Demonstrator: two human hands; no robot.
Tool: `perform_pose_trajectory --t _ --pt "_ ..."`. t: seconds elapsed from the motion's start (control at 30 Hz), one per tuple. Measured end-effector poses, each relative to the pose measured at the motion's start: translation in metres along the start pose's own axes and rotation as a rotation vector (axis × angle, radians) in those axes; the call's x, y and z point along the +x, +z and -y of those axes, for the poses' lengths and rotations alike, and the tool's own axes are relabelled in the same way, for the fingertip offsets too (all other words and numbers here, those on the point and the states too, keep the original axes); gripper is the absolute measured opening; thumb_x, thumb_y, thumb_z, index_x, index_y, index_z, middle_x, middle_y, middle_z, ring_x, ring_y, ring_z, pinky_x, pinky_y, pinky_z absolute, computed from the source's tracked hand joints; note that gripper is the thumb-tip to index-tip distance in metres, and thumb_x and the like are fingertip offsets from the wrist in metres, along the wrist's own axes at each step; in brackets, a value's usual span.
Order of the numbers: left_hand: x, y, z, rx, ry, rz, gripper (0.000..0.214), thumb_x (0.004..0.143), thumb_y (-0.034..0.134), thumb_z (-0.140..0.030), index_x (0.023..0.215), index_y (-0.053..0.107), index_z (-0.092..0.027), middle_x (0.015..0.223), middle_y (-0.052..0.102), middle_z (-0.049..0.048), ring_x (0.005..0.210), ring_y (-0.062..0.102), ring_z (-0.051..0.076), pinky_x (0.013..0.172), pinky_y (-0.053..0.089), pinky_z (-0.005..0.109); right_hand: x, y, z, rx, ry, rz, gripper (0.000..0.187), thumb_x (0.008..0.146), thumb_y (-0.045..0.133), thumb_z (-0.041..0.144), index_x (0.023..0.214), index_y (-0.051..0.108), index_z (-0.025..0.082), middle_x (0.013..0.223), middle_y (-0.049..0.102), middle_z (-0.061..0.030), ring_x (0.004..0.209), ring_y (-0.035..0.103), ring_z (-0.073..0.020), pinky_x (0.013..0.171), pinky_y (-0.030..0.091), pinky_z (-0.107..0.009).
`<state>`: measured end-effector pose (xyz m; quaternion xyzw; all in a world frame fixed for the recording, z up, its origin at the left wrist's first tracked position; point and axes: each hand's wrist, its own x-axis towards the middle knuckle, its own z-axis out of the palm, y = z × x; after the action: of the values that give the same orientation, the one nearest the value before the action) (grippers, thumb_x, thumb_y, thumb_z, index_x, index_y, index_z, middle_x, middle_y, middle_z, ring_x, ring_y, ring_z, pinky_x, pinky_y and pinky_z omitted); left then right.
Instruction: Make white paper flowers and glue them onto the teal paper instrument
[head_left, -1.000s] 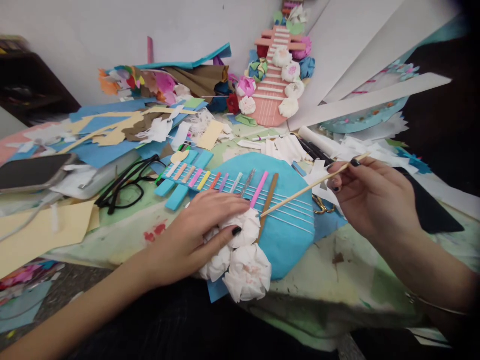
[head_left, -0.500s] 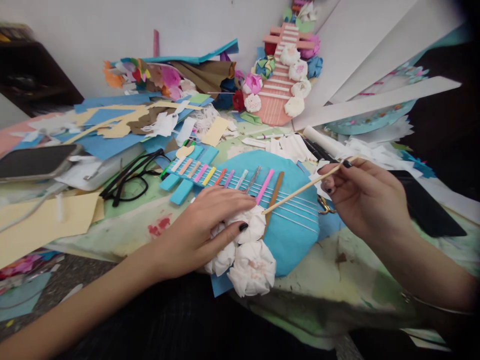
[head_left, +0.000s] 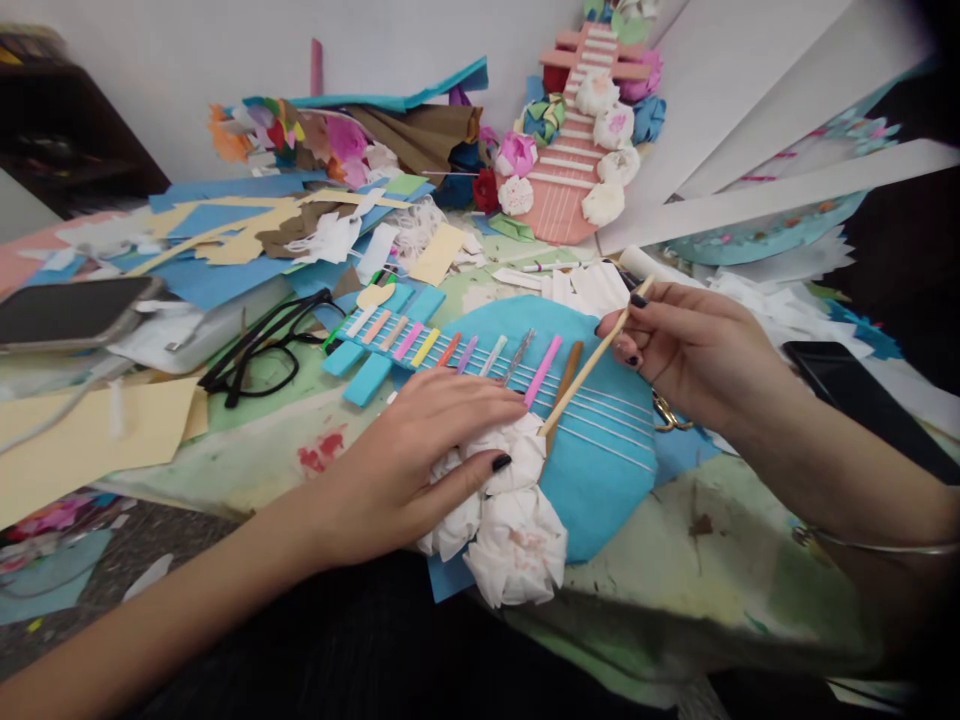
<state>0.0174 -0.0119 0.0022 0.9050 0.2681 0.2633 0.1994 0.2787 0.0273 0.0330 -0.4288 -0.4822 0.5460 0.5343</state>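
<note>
A blue paper pipa model (head_left: 607, 500) lies on the table, with white strings and several coloured strips across its neck. White paper flowers (head_left: 517, 550) sit along its near edge. My left hand (head_left: 427, 450) rests over the flowers, fingers stretched out and thumb apart, covering part of them. Between the thumb and fingers of my right hand (head_left: 667, 340) is a thin wooden stick (head_left: 592, 362). It slants down to the left, its lower tip at the upper flower beside the brown strip (head_left: 568, 385).
A pink pipa model with paper flowers (head_left: 562, 190) leans at the back wall. Black glasses (head_left: 259, 350) and a phone (head_left: 75, 312) lie left; another phone (head_left: 870, 400) lies right. Scissors (head_left: 667, 412) show their gold handles beside the blue model. Paper scraps (head_left: 247, 235) cover the back left.
My right hand has moved left and slightly up, and the stick is held more steeply, its tip still at the flower. My left hand stays on the flowers.
</note>
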Motion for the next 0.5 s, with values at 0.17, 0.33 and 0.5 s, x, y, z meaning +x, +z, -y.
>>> perform_pose_trajectory --t 0.17,0.33,0.5 --pt "0.0004 0.0002 -0.0005 0.002 0.007 -0.009 0.035 0.091 0.048 -0.022 0.126 0.052 -0.022 0.129 0.061 0.0057 0.125 0.050 0.022 0.110 0.034 0.046 0.0009 0.0046 0.0029 -0.023 0.017 0.041 0.017 0.083 0.047 0.002 0.075 0.047 0.017 0.068 0.068 -0.0074 0.053 0.057 -0.0105 0.050 0.042 -0.020" --pt "0.0010 0.0014 0.0005 0.000 0.012 -0.020 0.034 0.091 0.048 -0.020 0.125 0.053 -0.018 0.128 0.061 0.0080 0.124 0.051 0.023 0.109 0.034 0.046 0.0029 0.0059 0.0014 -0.026 0.041 0.017 0.015 0.081 0.050 0.003 0.075 0.048 0.016 0.069 0.069 -0.0081 0.052 0.058 -0.0088 0.050 0.045 -0.019" --pt "0.0000 0.0025 0.0008 -0.011 0.013 -0.043 0.034 0.091 0.048 -0.019 0.124 0.055 -0.015 0.127 0.062 0.0096 0.123 0.051 0.022 0.109 0.033 0.044 0.0034 0.0064 0.0021 -0.085 0.101 -0.081 0.011 0.078 0.053 0.004 0.077 0.050 0.015 0.067 0.069 -0.0088 0.051 0.060 -0.0100 0.047 0.047 -0.018"
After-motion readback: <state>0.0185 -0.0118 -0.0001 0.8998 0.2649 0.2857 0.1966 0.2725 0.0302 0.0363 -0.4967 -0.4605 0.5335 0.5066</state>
